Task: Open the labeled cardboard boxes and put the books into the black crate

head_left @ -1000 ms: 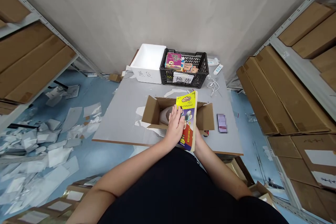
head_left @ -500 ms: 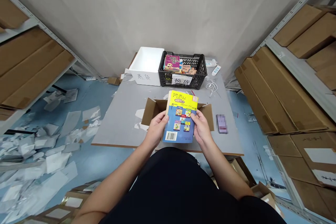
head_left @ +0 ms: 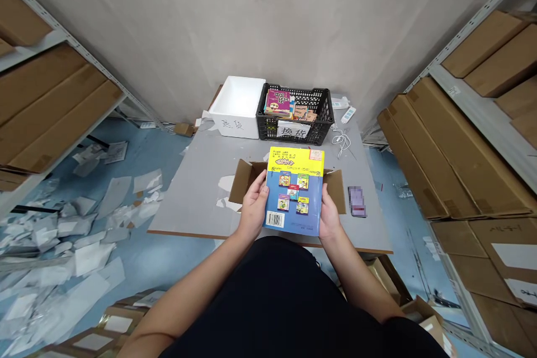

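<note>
A yellow and blue book [head_left: 293, 193] is held between my two hands, its printed face with small pictures and a barcode turned up toward the camera. My left hand [head_left: 253, 206] grips its left edge, thumb on the cover's side. At the right edge my right hand [head_left: 330, 215] holds it, with the fingers partly hidden behind. Behind and beneath the book stands an open cardboard box [head_left: 240, 181], its side flaps spread; the book hides most of its inside.
On the grey table [head_left: 184, 196] stand a white foam box [head_left: 237, 123] and a black crate [head_left: 296, 131] holding books. A phone [head_left: 357, 201] and a white cable [head_left: 342, 141] lie at right. Shelves with cartons flank both sides; paper scraps [head_left: 92, 257] litter the left floor.
The book now faces the camera more squarely and looks wider. My right hand has shifted from the cover's front to its right edge. The whole view has moved slightly.
</note>
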`<state>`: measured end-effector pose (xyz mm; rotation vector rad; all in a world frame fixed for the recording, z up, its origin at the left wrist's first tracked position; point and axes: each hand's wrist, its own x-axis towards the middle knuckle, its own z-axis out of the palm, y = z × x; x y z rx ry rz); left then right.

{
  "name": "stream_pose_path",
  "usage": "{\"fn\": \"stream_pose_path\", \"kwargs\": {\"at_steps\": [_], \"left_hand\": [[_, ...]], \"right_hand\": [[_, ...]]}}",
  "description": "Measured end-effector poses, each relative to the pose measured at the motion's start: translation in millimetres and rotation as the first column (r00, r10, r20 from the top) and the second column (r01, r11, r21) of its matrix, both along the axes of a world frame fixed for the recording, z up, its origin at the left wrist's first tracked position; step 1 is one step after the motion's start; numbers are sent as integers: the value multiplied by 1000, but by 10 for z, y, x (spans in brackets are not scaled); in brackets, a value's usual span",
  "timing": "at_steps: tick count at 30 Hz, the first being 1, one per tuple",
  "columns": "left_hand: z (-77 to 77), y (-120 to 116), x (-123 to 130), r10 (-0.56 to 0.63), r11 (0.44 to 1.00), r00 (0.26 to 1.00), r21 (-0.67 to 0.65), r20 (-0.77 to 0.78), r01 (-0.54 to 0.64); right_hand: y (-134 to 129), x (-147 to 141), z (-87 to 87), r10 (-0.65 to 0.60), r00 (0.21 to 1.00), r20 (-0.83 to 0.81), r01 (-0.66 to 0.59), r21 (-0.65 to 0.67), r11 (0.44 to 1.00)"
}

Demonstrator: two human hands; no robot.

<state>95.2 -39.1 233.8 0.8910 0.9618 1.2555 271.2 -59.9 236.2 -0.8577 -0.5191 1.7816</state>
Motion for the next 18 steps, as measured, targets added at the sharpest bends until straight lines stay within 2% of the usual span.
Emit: {"fn": "stream_pose_path", "kwargs": {"at_steps": [10, 15, 18], "left_hand": [[-39, 14, 59, -12, 999, 998, 41, -65, 15], [-81, 18, 76, 7, 995, 986, 100, -166, 10], [-139, 17, 93, 20, 991, 965, 132, -261, 15]], "right_hand": [[11, -123, -2, -26, 996, -90, 23, -34, 999], [-3, -191, 38, -35, 969, -244, 19, -67, 998], [18, -236, 1, -59, 957, -283, 46, -53, 998]]}}
